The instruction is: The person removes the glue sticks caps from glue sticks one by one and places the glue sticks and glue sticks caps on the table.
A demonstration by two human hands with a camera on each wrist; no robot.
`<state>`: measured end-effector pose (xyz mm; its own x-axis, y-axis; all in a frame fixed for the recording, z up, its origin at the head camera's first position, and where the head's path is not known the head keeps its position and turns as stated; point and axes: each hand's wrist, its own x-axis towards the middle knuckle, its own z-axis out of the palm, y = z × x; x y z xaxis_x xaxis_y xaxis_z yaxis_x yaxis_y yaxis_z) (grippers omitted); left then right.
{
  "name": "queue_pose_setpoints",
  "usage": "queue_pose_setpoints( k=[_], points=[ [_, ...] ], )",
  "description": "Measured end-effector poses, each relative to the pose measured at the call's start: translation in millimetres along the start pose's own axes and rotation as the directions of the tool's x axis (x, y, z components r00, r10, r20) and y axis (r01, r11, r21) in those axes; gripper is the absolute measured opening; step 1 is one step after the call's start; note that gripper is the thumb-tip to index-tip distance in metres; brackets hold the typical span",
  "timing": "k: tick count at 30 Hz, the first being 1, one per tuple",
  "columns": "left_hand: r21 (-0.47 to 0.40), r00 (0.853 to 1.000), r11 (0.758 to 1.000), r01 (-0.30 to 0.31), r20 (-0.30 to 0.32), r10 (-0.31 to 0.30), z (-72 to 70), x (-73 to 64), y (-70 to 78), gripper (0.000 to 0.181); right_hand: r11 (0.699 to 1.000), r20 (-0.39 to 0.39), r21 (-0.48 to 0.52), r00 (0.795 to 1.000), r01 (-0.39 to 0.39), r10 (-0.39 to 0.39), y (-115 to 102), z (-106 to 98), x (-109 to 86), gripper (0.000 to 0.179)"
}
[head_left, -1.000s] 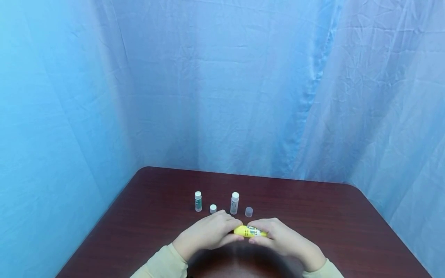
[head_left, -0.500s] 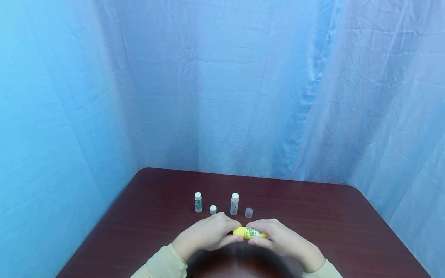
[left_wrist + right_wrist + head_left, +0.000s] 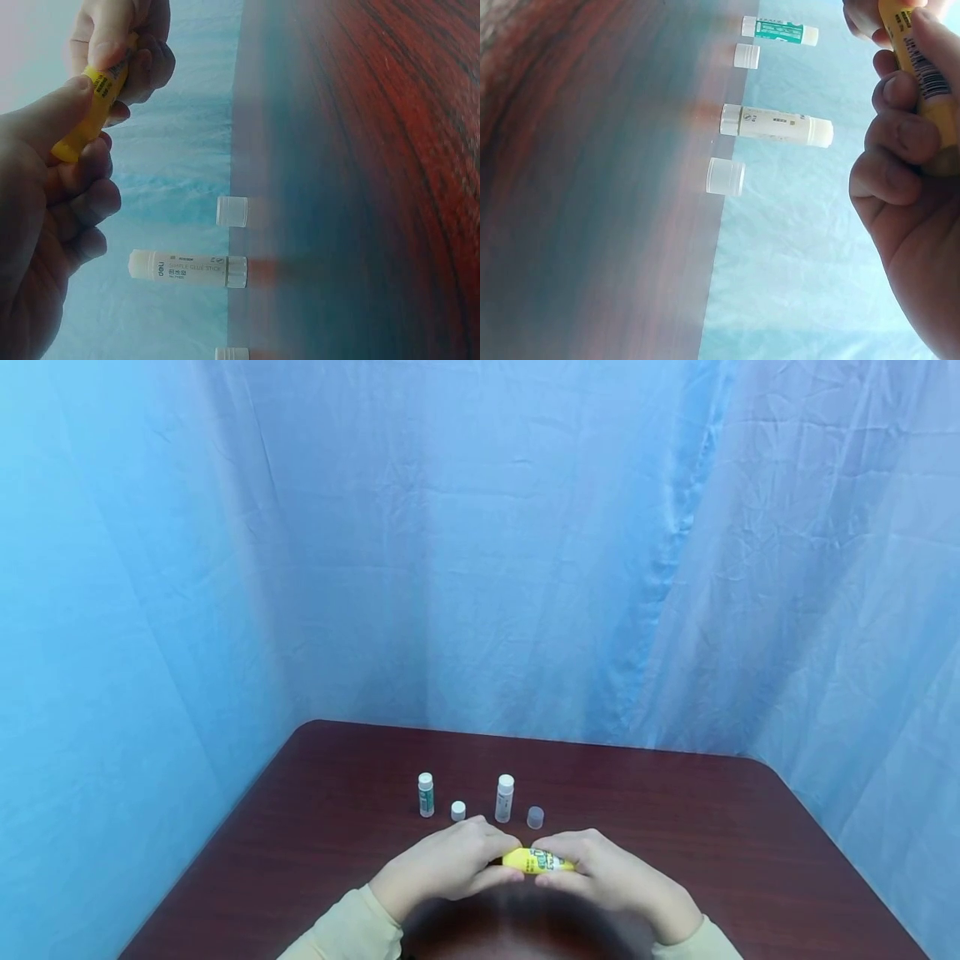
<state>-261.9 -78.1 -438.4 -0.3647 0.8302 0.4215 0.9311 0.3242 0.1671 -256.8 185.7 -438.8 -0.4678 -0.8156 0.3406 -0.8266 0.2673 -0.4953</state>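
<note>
Both hands hold a yellow glue stick (image 3: 528, 860) lying sideways above the table's near part. My left hand (image 3: 453, 860) pinches its left end between thumb and fingers. The right hand (image 3: 611, 872) grips the other end, its fingers curled round the barcoded side in the right wrist view. Beyond the hands stand a white glue stick (image 3: 505, 799) with a "deli" label and a green-labelled glue stick (image 3: 426, 796), both upright and uncapped-looking at the top. Beside them sit a small white cap (image 3: 458, 811) and a clear cap (image 3: 536, 817). Fingers hide both ends of the yellow stick.
The dark red-brown table (image 3: 675, 810) has rounded far corners. Pale blue curtains (image 3: 487, 568) hang behind it and along both sides. The standing sticks and caps form a rough row just past the hands.
The print on the yellow glue stick has turned slightly between the hands. Both hands keep nearly the same place, and the standing sticks and caps stay put.
</note>
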Motion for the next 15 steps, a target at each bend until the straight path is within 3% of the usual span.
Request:
queue_pose_setpoints(
  k=[10,15],
  points=[
    [0.091,0.998,0.995,-0.044,-0.045,0.049,-3.4,3.3,2.7,0.021,0.999,0.009,0.049,1.0,0.004,-0.005,-2.8,-4.7,-0.4,0.004],
    [0.121,0.996,0.991,-0.055,-0.063,0.063,-4.3,2.9,4.3,0.02,0.997,0.011,0.071,0.999,-0.034,0.033,-1.2,-3.9,-1.7,0.005]
  ],
)
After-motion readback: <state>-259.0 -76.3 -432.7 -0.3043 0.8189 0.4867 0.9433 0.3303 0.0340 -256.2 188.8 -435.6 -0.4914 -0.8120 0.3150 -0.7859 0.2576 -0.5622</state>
